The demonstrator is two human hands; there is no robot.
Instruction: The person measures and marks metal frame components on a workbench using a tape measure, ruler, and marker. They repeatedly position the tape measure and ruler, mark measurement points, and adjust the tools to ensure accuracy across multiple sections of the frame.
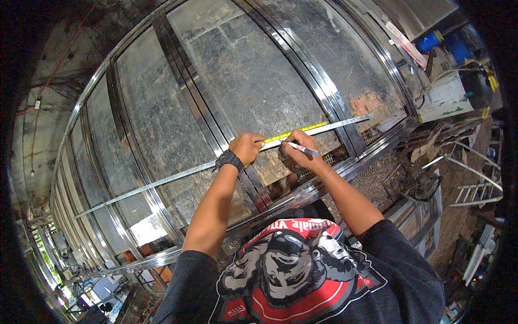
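A yellow tape measure blade (308, 129) runs along a long thin metal strip (167, 180) that crosses a large shiny metal frame (318, 73). My left hand (245, 150), with a dark watch on its wrist, is closed on the near end of the tape measure and presses it down over the strip; the tape's case is mostly hidden. Just to the right, my right hand (308, 157) pinches a white marker pen (303, 149). The pen's tip points down-left at the strip's edge, beside the tape blade; whether it touches cannot be made out.
Several paired metal bars cross the frame, over scuffed grey sheet panels (243, 70). A bright rail (280, 198) edges the frame nearest me. At the right lie a white folding metal stand (477, 186), a white board (445, 97) and a blue can (430, 40).
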